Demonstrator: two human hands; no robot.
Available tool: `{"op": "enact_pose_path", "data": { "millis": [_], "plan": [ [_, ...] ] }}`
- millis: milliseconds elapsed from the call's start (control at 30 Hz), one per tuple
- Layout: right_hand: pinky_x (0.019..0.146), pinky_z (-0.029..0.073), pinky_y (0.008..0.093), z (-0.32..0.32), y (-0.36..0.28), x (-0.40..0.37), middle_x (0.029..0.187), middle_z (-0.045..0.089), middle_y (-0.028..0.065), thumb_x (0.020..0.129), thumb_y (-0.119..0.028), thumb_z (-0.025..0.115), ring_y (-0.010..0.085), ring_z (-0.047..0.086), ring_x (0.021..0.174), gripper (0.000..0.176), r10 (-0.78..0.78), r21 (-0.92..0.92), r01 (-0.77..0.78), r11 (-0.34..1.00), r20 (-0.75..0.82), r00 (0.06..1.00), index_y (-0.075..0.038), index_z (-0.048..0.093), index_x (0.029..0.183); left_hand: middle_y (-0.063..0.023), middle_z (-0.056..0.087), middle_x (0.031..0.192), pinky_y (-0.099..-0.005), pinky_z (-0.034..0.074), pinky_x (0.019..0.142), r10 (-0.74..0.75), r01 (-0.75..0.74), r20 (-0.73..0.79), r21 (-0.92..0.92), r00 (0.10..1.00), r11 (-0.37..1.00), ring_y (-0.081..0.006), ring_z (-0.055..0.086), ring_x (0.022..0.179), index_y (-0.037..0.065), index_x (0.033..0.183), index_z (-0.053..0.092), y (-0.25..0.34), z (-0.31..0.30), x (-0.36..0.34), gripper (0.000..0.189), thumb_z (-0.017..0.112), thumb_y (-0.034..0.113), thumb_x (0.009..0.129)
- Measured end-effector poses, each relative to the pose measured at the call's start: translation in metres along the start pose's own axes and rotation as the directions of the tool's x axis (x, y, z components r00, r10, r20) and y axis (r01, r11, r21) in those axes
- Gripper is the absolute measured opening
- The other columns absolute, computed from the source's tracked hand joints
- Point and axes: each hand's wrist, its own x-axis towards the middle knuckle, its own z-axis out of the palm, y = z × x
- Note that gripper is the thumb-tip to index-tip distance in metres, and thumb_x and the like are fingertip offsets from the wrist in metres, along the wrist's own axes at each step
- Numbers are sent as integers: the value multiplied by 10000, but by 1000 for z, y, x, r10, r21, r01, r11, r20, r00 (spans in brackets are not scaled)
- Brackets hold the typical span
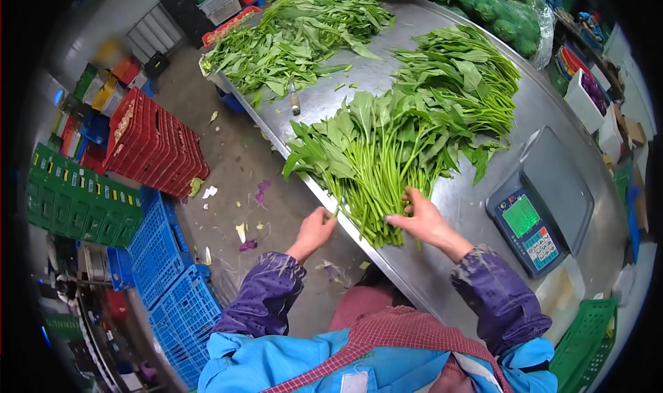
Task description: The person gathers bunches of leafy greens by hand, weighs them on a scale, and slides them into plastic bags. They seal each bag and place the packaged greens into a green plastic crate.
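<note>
A bundle of leafy green stems (pixel 376 175) lies at the near edge of the metal table (pixel 539 110), cut ends toward me. My right hand (pixel 423 219) touches the stems' right side near their ends, thumb and fingers apart. At the table's edge, left of the stem ends, is my left hand (pixel 316 228), its fingers bent near a thin stem; whether it grips anything is too small to tell. Behind the bundle lies another pile of greens (pixel 476 75). A larger leafy heap (pixel 297 41) covers the far left, with a knife (pixel 295 101) before it.
A digital scale (pixel 528 217) sits on the table at right. Wrapped green vegetables (pixel 497 16) are at the back. Red crates (pixel 155 141), blue crates (pixel 166 255) and green crates (pixel 83 196) stand left. Scraps (pixel 242 233) litter the floor. A green basket (pixel 587 344) is at lower right.
</note>
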Motion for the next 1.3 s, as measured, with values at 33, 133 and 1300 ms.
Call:
{"op": "enact_pose_path", "data": {
  "millis": [33, 133, 1300],
  "plan": [
    [813, 450, 350, 10, -9, 8, 1173, 495, 229, 700, -364, 692, 263, 550, 984, 808, 3, -8, -3, 1000, 1, 1000, 90, 320, 1255, -73, 548, 720, -299, 447, 558, 30, -26, 89, -41, 996, 999, -168, 528, 603, -2, 1021, 452, 8, -5, 0, 301, 555, 213, 837],
    [811, 441, 388, 35, -23, 21, 1145, 480, 268, 648, -407, 718, 311, 527, 1010, 991, 75, -335, -115, 935, -129, 989, 110, 182, 1301, -42, 514, 686, -286, 423, 527, 84, 241, 375, -734, 923, 636, -144, 490, 577, 32, 1006, 464, 56, -39, -15, 209, 509, 194, 882],
    [697, 484, 407, 25, -65, 7, 1004, 503, 204, 682, -370, 644, 340, 564, 867, 663, 8, -311, -45, 949, -118, 993, -16, 406, 1189, -95, 541, 1127, -358, 438, 910, 132, 474, 467, -880, 874, -28, -217, 509, 1060, 17, 1166, 460, 97, 11, 3, 431, 620, 198, 809]
  ]
}}
